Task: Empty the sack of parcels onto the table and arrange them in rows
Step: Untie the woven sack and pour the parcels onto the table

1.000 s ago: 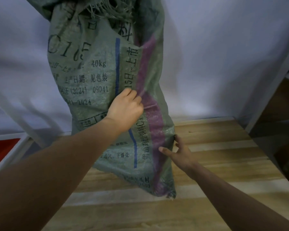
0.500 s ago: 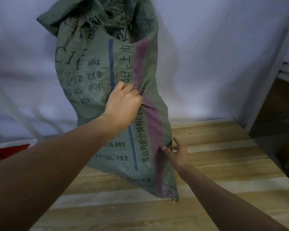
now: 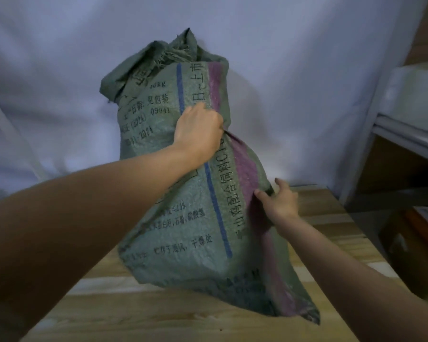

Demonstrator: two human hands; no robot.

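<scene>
A large green woven sack (image 3: 183, 218) with black print, a blue line and a purple stripe stands upright on the wooden table (image 3: 158, 314), bulging with hidden contents. Its frayed mouth is bunched at the top. My left hand (image 3: 198, 134) clutches a fold of the fabric halfway up the front. My right hand (image 3: 279, 201) grips the sack's right edge lower down, thumb in front and fingers behind. No parcels show.
A white cloth (image 3: 307, 82) hangs behind the table. To the right stands a white shelf frame (image 3: 405, 134), with a cardboard box (image 3: 418, 243) on the floor below it. The table's right edge runs close beside my right arm.
The sack has dropped lower in view and its whole top now shows. My right hand has slid up along the right edge; my left hand keeps its hold on the front fold.
</scene>
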